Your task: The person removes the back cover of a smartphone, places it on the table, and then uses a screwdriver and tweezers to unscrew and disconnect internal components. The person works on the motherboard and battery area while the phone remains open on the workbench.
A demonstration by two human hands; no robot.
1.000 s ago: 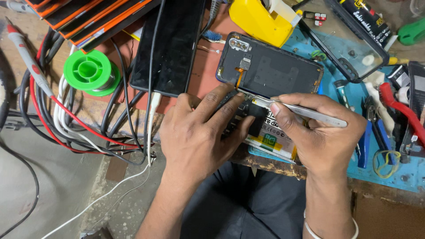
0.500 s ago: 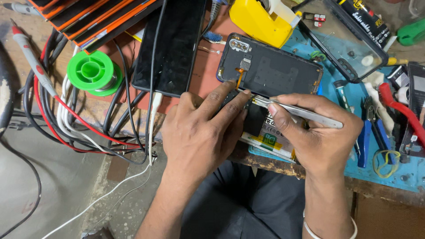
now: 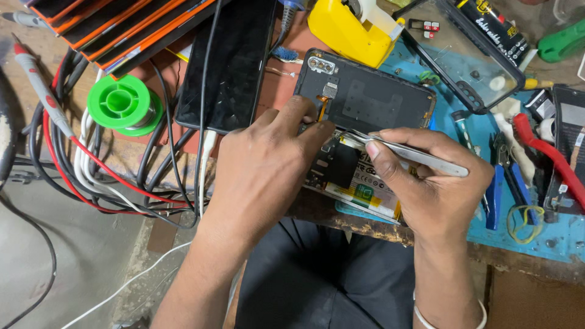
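Head view is showing me working on an opened phone [image 3: 356, 176] lying at the near edge of the bench, just in front of my lap. Its long axis is running from the far left down toward the near right, with its green-labelled battery end pointing near and right. My left hand [image 3: 265, 173] is resting on the phone's left part, fingers pressing down and the forefinger reaching toward a small orange flex strip; it is gripping nothing that I can make out. My right hand [image 3: 436, 192] is pinching a pair of steel tweezers [image 3: 414, 153], whose long axis is lying nearly level, tips pointing left onto the phone's board beside my left forefinger. Just beyond, touching the phone's far edge, a black back cover [image 3: 372, 94] is lying inner side up, camera corner to the far left. A green solder spool [image 3: 122, 105] is sitting well apart on the left among tangled cables [image 3: 91, 176].
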